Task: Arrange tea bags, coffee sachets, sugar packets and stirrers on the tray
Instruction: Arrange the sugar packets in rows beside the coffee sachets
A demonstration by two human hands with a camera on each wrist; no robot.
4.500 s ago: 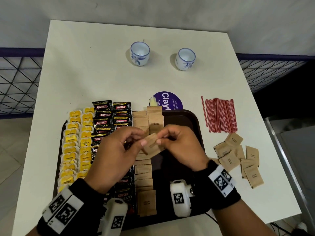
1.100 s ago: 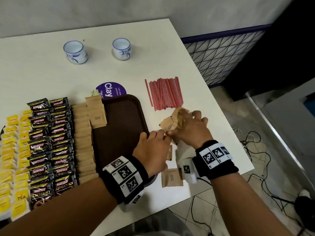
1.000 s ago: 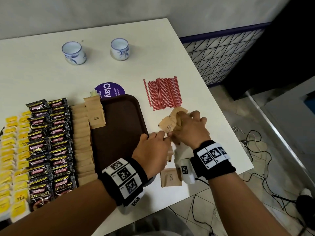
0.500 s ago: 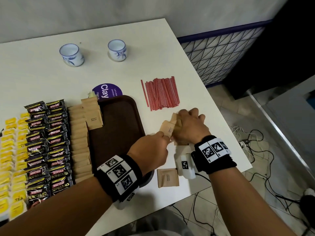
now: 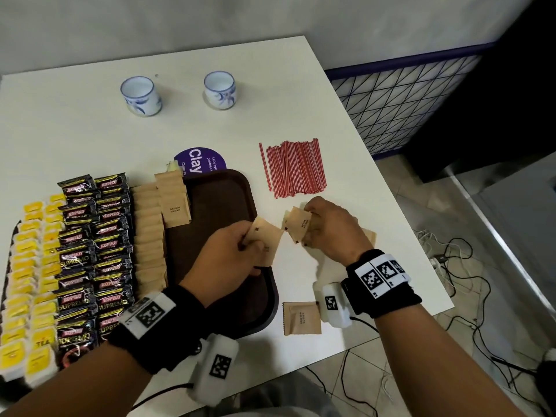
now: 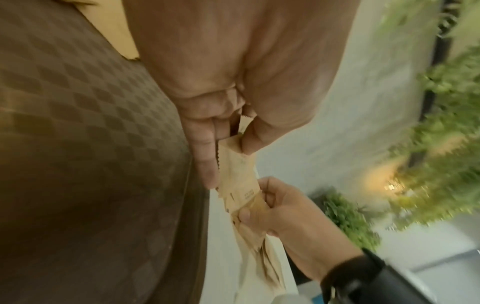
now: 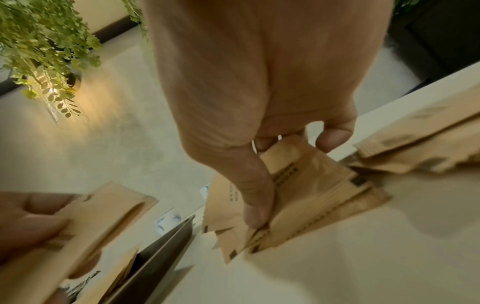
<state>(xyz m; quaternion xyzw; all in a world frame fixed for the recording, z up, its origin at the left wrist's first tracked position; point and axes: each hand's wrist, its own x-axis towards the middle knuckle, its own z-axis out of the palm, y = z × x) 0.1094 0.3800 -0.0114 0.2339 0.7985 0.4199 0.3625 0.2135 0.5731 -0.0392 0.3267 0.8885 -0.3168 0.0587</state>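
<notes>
White worktop (image 5: pixel 90 139) and the items lying directly on it.
A brown tray (image 5: pixel 228 188) sits at the near left; beyond it lie a purple sticker (image 5: pixel 207 159) and two cups (image 5: pixel 140 96). Red stirrers (image 5: pixel 293 168) lie right of the tray; one sugar packet (image 5: pixel 301 318) lies near the front edge.

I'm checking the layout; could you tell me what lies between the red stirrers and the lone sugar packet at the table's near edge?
In the head view, the right hand, gripping sugar packets, lies between the stirrers and the lone packet.
</notes>
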